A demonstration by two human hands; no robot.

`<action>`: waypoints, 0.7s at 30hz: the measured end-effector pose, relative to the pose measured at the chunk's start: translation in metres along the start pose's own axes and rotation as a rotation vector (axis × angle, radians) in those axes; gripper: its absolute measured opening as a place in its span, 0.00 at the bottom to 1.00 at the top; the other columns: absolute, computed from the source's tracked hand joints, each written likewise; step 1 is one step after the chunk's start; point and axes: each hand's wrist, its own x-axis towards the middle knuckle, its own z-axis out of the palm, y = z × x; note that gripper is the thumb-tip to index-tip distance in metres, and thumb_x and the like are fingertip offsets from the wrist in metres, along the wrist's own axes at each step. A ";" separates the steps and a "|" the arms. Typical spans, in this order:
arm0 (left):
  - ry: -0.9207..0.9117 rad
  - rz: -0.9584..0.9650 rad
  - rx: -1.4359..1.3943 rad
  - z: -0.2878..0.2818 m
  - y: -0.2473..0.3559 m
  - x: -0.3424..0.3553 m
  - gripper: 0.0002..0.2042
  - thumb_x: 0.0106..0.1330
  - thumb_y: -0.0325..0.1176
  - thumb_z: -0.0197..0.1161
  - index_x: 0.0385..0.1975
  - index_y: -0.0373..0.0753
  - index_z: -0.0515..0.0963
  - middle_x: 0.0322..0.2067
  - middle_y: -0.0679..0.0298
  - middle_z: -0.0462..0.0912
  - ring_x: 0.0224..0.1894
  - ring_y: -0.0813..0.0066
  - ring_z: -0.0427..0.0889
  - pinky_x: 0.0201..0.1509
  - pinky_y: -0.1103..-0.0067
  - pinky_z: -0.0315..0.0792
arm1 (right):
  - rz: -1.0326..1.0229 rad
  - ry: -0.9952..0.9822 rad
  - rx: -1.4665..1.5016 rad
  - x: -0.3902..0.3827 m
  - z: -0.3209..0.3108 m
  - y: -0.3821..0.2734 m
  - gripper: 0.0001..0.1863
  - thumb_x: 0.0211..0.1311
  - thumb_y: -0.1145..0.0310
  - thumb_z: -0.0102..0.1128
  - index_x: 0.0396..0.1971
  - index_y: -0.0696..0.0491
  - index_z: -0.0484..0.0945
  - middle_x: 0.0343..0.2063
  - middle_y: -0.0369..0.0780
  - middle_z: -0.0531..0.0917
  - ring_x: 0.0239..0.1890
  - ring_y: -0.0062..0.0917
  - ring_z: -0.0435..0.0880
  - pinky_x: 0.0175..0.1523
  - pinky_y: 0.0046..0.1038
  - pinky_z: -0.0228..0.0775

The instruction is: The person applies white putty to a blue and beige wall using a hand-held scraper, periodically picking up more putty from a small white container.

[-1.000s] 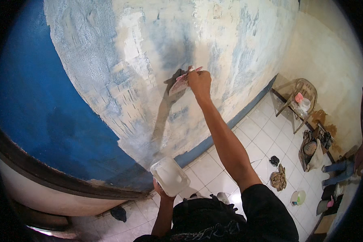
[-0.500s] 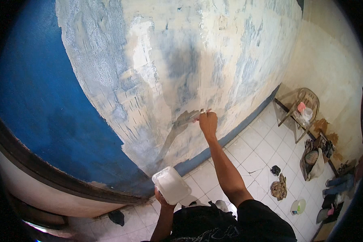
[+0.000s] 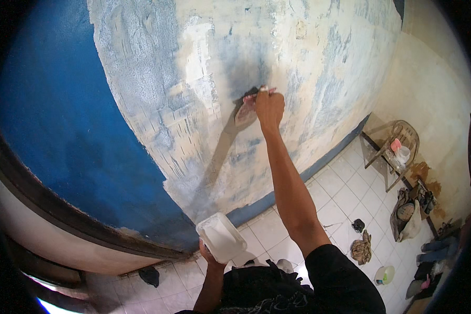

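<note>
My right hand (image 3: 270, 109) is closed around a putty scraper (image 3: 246, 111), its pinkish flat blade at the wall's surface. Whether the blade's edge touches the wall is hard to make out. The wall (image 3: 309, 68) there is coated in patchy cream and white filler, with blue-grey showing through. Lower down, my left hand (image 3: 210, 257) grips a white plastic tub (image 3: 221, 238) by its left side, close to my body. The tub is tilted, and most of the left fingers are hidden behind it.
Bare blue paint (image 3: 68, 131) covers the wall's left part, above a dark curved edge. At right stand a chair (image 3: 397, 146) with small containers, a sack (image 3: 407, 217), a crumpled cloth (image 3: 361, 248) and a pale bowl (image 3: 384, 275). A black bag (image 3: 149, 276) lies on the tiles.
My right hand has moved up the wall with the scraper, the arm stretching further out. The tub has tipped slightly in my left hand. The view has shifted a little.
</note>
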 end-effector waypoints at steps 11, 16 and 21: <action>0.003 -0.029 -0.033 0.008 0.005 -0.005 0.35 0.61 0.64 0.48 0.65 0.49 0.61 0.61 0.60 0.67 0.61 0.56 0.69 0.62 0.53 0.65 | -0.219 -0.072 0.433 0.006 -0.078 -0.047 0.16 0.61 0.65 0.53 0.18 0.61 0.74 0.13 0.36 0.72 0.16 0.18 0.66 0.21 0.26 0.54; -0.003 -0.022 -0.063 -0.013 0.007 -0.003 0.36 0.60 0.64 0.48 0.65 0.48 0.61 0.60 0.59 0.68 0.60 0.54 0.70 0.60 0.53 0.67 | -0.247 -0.072 0.173 -0.040 -0.086 0.059 0.16 0.62 0.69 0.50 0.20 0.64 0.80 0.14 0.47 0.80 0.17 0.30 0.79 0.25 0.31 0.67; -0.019 -0.030 -0.064 -0.008 0.008 -0.004 0.37 0.60 0.65 0.48 0.65 0.48 0.60 0.61 0.59 0.68 0.59 0.52 0.70 0.59 0.52 0.67 | -0.036 -0.116 -0.180 -0.047 -0.036 0.165 0.26 0.60 0.54 0.50 0.20 0.65 0.79 0.22 0.57 0.80 0.28 0.52 0.80 0.35 0.46 0.68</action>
